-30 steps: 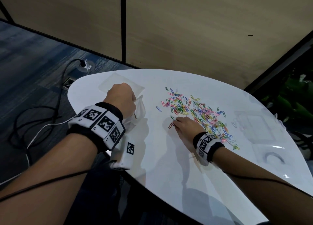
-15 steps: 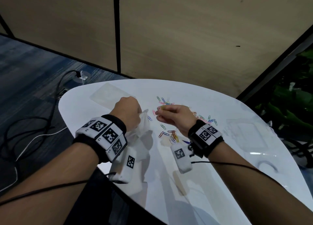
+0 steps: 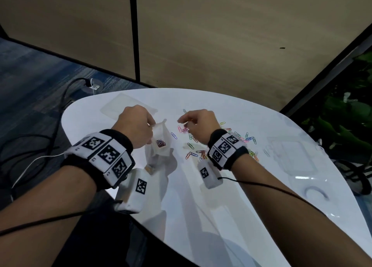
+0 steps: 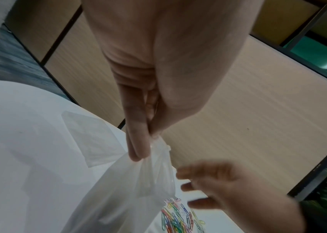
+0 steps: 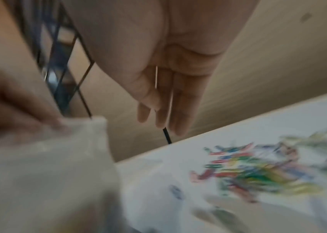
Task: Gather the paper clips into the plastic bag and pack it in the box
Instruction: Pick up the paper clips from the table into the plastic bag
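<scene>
While the left hand [image 3: 135,126] pinches the plastic bag [image 3: 161,144], the slack-fingered right hand [image 3: 198,124] hovers beside it.

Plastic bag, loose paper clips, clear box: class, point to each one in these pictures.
plastic bag [image 4: 130,192]: left wrist view, on its translucent side wall.
paper clips [image 3: 198,153]: head view, on the loose cluster on the table.
clear box [image 3: 289,156]: head view, on its open tray.

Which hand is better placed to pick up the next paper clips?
The right hand: it is open above the loose paper clips, while the left hand pinches the plastic bag by its top.
</scene>
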Demonstrator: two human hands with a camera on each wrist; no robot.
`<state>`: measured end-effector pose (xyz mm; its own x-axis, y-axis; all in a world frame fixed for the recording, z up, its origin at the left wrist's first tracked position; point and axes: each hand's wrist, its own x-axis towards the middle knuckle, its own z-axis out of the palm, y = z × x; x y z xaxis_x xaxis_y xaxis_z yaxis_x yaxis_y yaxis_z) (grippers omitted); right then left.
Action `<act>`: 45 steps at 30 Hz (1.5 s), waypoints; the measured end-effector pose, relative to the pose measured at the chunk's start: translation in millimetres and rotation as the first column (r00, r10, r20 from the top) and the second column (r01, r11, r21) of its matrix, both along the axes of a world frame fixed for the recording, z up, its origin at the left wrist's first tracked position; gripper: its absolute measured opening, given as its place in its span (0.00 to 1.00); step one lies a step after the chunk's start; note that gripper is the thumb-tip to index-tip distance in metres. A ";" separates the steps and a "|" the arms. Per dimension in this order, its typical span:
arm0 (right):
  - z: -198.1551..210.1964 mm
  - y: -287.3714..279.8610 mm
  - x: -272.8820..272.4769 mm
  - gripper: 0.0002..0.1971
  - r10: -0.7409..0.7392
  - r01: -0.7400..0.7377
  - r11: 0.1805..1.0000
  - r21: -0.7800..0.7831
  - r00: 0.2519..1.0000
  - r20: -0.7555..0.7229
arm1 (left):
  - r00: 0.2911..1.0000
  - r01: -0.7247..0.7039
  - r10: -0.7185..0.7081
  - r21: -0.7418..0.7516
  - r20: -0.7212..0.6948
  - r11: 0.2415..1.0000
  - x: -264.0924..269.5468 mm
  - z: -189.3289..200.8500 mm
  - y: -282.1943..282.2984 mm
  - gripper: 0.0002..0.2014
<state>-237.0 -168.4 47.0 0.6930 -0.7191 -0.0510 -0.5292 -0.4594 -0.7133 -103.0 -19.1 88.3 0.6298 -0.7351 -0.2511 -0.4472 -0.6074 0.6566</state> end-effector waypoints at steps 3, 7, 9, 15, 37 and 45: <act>-31.6 -11.1 4.2 0.22 0.232 -0.347 0.918 -0.192 0.863 -0.449 | 1.000 0.001 -0.001 0.011 0.024 1.000 6.1 -0.3 1.9 0.13; -83.0 -5.2 14.0 0.34 0.253 -0.618 0.755 -0.219 0.582 -0.772 | 0.998 0.042 -0.044 0.036 0.048 0.998 3.5 -0.1 -0.3 0.15; -96.7 -9.0 11.9 0.40 0.189 -0.564 0.796 -0.219 0.576 -0.796 | 0.996 0.055 -0.058 0.042 0.070 0.998 2.0 -0.8 -1.0 0.16; -111.5 -42.0 -9.0 0.29 0.065 -0.382 0.879 -0.286 0.690 -0.721 | 0.997 0.056 -0.058 0.037 0.056 0.998 0.7 -2.2 -1.1 0.15; 10.0 20.6 -38.7 0.05 -0.378 0.057 0.665 0.744 0.886 0.270 | 0.986 0.150 -0.154 0.073 0.062 0.986 -40.4 1.2 -22.5 0.12; -19.8 51.0 -9.4 0.11 -0.185 0.161 0.881 0.446 0.983 0.010 | 0.984 0.165 -0.169 0.060 0.059 0.984 -43.5 0.6 -24.0 0.10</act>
<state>-246.4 -117.3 27.2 0.5698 -0.7390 -0.3594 -0.5292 0.0046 -0.8485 -146.5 -43.1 88.8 0.5156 -0.8174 -0.2571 -0.5852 -0.5551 0.5911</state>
